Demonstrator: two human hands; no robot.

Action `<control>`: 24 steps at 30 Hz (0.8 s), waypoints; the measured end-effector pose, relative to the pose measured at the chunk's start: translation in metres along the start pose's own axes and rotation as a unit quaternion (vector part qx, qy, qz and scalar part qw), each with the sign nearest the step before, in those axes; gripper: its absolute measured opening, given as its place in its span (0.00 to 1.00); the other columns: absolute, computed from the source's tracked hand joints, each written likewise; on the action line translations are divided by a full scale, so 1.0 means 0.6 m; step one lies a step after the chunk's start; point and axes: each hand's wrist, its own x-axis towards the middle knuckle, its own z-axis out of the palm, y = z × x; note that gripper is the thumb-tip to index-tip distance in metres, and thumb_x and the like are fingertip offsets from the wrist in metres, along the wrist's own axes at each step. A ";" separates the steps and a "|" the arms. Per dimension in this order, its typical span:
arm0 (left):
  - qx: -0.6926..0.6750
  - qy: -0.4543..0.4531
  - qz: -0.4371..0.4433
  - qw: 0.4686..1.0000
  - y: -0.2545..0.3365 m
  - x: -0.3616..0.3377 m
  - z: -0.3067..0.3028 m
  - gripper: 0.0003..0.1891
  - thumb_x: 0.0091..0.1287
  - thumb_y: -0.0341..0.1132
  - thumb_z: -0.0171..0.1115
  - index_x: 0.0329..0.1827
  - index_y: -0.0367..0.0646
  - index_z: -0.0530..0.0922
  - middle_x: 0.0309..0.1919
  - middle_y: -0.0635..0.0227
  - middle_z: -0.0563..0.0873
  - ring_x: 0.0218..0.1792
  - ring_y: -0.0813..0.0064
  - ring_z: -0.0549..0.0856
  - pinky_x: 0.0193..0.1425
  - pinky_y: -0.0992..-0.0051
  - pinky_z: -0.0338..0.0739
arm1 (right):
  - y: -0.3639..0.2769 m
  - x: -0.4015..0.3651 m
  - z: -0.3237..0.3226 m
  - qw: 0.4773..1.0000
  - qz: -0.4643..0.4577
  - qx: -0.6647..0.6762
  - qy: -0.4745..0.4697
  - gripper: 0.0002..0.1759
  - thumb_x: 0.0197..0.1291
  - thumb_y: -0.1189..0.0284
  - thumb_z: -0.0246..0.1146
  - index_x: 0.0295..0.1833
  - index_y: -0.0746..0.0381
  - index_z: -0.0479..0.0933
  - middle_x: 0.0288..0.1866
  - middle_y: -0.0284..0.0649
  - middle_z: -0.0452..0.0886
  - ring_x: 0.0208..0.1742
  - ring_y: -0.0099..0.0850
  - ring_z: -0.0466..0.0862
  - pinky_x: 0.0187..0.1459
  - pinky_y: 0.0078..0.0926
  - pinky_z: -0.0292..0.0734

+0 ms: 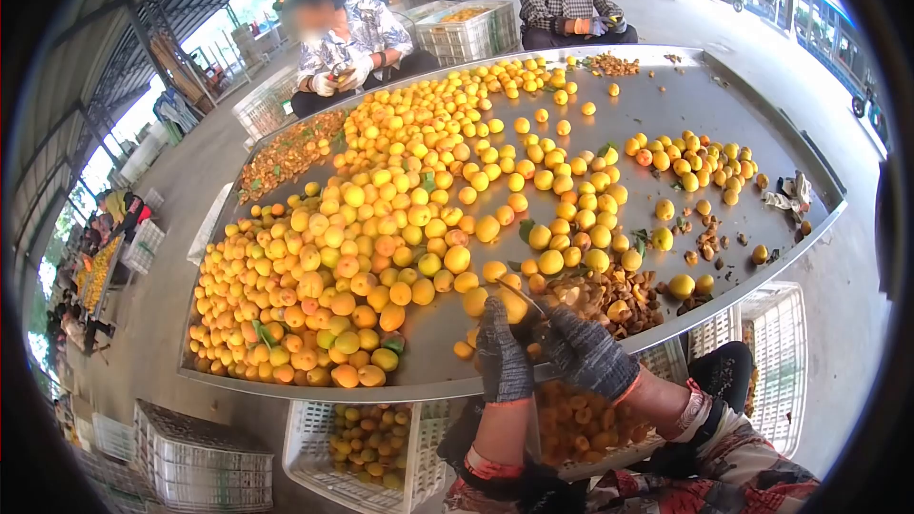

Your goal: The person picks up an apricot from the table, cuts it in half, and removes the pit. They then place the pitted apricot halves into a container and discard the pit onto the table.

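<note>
Much of the yellow fruit (354, 196) lies whole on the worktop (440, 345), while split pieces (579, 424) sit below its near edge and brown scraps (636, 297) beside the right hand (595, 354), whose grip, like the left hand's (503, 354), I cannot tell.

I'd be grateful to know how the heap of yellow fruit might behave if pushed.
The heap would probably spread and roll, since its fruits are round and loose on the smooth metal table. Those on top may tumble, while the raised rim might stop strays.
</note>
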 end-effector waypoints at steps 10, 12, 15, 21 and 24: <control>0.083 0.010 -0.031 0.996 0.006 -0.003 -0.016 0.26 0.67 0.55 0.46 0.45 0.36 0.74 0.34 0.66 0.82 0.32 0.77 0.80 0.34 0.80 0.75 | -0.001 -0.017 0.008 0.989 -0.006 -0.144 -0.038 0.30 0.53 0.83 0.58 0.64 0.64 0.60 0.46 0.46 0.78 0.43 0.39 0.81 0.43 0.29 0.75; 0.086 0.017 -0.019 0.996 0.011 -0.012 -0.009 0.26 0.67 0.55 0.46 0.44 0.36 0.75 0.32 0.66 0.82 0.31 0.78 0.79 0.32 0.80 0.74 | 0.018 -0.020 0.015 0.989 -0.011 -0.138 -0.044 0.30 0.54 0.82 0.57 0.65 0.64 0.59 0.46 0.46 0.78 0.44 0.39 0.81 0.42 0.30 0.75; 0.149 0.049 -0.015 0.988 0.008 -0.009 -0.011 0.24 0.67 0.53 0.47 0.42 0.37 0.76 0.30 0.66 0.81 0.29 0.80 0.78 0.32 0.80 0.73 | -0.002 -0.015 0.013 0.986 0.006 -0.154 -0.056 0.30 0.55 0.81 0.55 0.65 0.64 0.58 0.46 0.48 0.78 0.45 0.39 0.81 0.43 0.31 0.75; 0.132 0.051 0.115 0.983 -0.003 -0.008 -0.010 0.19 0.64 0.50 0.56 0.37 0.40 0.77 0.24 0.73 0.77 0.22 0.83 0.73 0.22 0.83 0.67 | -0.023 0.000 0.010 0.969 0.036 -0.231 -0.080 0.28 0.57 0.76 0.56 0.64 0.65 0.59 0.47 0.47 0.78 0.46 0.39 0.80 0.47 0.31 0.75; 0.190 0.047 0.110 0.975 -0.007 -0.004 -0.021 0.18 0.64 0.48 0.56 0.39 0.38 0.77 0.28 0.71 0.79 0.26 0.83 0.75 0.27 0.82 0.70 | 0.054 -0.001 0.021 0.983 -0.016 -0.158 -0.094 0.27 0.54 0.76 0.58 0.62 0.65 0.62 0.47 0.46 0.77 0.47 0.41 0.79 0.50 0.32 0.74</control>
